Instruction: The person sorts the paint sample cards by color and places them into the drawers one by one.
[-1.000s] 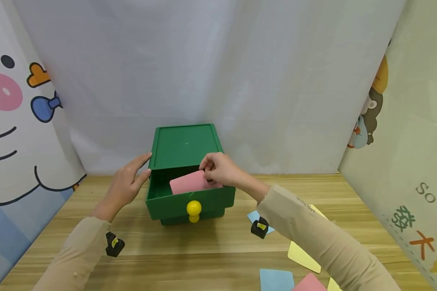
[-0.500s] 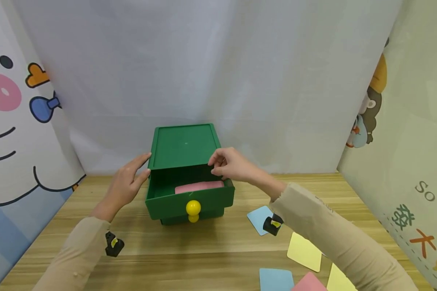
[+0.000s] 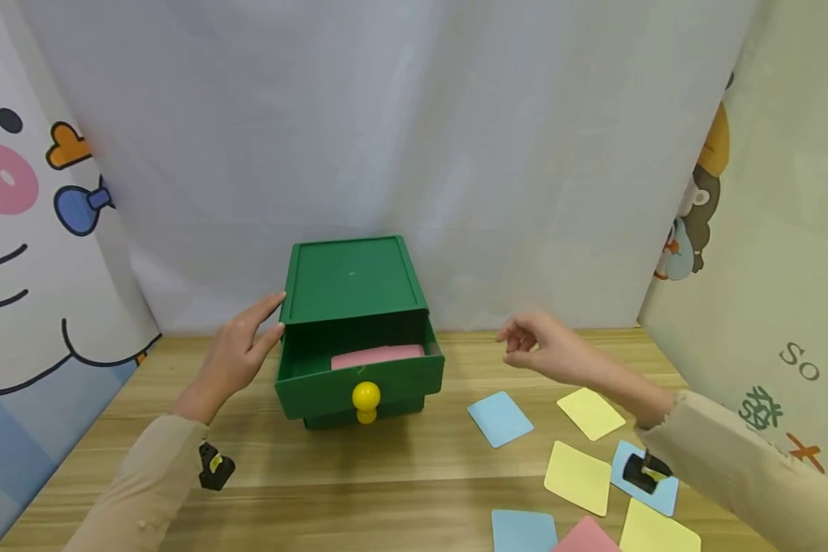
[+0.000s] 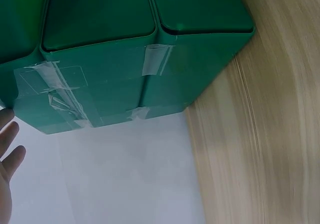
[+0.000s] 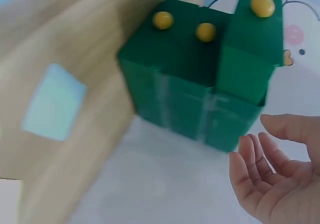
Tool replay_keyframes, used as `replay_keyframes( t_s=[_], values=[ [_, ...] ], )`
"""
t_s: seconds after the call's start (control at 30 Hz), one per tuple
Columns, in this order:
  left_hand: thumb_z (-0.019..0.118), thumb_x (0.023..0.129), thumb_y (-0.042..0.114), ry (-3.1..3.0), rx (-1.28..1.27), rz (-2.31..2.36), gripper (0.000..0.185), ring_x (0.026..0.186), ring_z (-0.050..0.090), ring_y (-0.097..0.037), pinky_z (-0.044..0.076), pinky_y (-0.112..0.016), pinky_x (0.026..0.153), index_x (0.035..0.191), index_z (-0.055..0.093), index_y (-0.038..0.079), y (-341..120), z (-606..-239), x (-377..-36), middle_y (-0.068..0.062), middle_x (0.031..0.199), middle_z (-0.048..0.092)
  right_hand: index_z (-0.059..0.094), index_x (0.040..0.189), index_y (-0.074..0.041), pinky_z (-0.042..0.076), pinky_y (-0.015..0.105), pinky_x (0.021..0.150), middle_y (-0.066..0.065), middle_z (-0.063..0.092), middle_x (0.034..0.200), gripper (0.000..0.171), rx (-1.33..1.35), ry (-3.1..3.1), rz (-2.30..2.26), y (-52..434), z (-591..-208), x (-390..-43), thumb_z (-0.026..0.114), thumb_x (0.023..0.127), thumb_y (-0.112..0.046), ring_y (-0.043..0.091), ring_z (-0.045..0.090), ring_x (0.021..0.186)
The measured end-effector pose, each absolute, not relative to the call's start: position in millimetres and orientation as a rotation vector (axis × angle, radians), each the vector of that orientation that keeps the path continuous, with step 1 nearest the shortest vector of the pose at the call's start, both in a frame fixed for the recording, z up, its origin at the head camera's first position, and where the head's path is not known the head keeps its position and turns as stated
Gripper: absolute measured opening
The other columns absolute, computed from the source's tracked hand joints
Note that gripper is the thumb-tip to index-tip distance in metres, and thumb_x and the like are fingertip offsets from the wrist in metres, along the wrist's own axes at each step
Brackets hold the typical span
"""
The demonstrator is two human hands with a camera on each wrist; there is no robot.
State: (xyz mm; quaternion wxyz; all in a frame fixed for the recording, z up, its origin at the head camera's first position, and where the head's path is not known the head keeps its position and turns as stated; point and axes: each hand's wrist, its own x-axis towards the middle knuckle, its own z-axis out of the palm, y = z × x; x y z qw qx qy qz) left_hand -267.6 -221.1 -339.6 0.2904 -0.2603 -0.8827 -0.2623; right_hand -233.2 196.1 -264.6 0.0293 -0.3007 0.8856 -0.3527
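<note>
- On the wooden table [image 3: 400, 460], against the white backdrop, stands a green box [image 3: 350, 280] with flat recessed lid; clear tape strips show on its side in the left wrist view.
- Top drawer [image 3: 360, 379] is pulled out toward the person, yellow round knob [image 3: 366, 395] on its front; a second yellow knob peeks just below it.
- Pink card [image 3: 376, 356] lies flat inside the open drawer, long axis left to right, only its near part visible over the drawer front.
- Box's long axis runs front to back; drawer front and knob face the camera.
- Left hand [image 3: 238, 351] rests against the box's left top corner, fingers straight, holding nothing.
- Right hand [image 3: 545, 353] hangs in the air right of the box, well apart from it, fingers loosely curled, empty; right wrist view shows palm open.
- Card sits between the hands, nearer the left one, touched by neither.
- Blue card [image 3: 500, 418] lies near the drawer's right; yellow cards [image 3: 589, 414], more blue ones and a pink one are scattered front right, below the right arm.
</note>
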Motion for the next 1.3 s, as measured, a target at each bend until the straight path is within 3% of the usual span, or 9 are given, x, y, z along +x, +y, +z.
replay_keyframes(
  t_s=[0.23,0.5,0.93,1.3],
  values=[
    [0.046,0.096,0.018,-2.346,-0.703,-0.718,0.045,0.117,0.044,-0.042,0.038,-0.055,0.093,0.134,0.041,-0.005,-221.0,-340.1,-269.2,-0.026,0.131,0.044,0.057,0.097,0.006,0.048,0.021,0.058,0.003,0.058,0.081,0.022,-0.849,2.728,-1.040,255.3,-323.0,-207.1,0.066,0.080,-0.006,0.006,0.053,0.068],
    [0.046,0.096,0.018,-2.326,-0.716,-0.730,0.044,0.116,0.045,-0.042,0.039,-0.056,0.092,0.133,0.041,-0.005,-220.3,-341.0,-269.6,-0.026,0.130,0.045,0.057,0.099,0.002,0.046,0.023,0.062,0.005,0.055,0.093,0.034,-0.769,2.708,-0.978,291.8,-375.6,-172.7,0.073,0.075,-0.017,0.006,0.049,0.076],
    [0.046,0.096,0.017,-2.333,-0.713,-0.745,0.044,0.117,0.044,-0.042,0.038,-0.056,0.092,0.134,0.041,-0.004,-220.9,-339.7,-268.5,-0.025,0.131,0.045,0.054,0.101,0.001,0.041,0.022,0.058,-0.004,0.051,0.089,0.040,-0.974,2.616,-1.034,310.9,-435.4,-142.6,0.076,0.070,-0.010,0.002,0.043,0.075],
    [0.046,0.096,0.017,-2.331,-0.707,-0.726,0.044,0.116,0.045,-0.042,0.038,-0.056,0.092,0.134,0.041,-0.004,-220.9,-339.7,-268.8,-0.025,0.131,0.046,0.056,0.096,-0.010,0.035,0.015,0.059,-0.011,0.045,0.089,0.050,-1.276,2.788,-0.761,310.3,-444.9,-142.8,0.076,0.068,-0.047,-0.002,0.036,0.079]
  ],
)
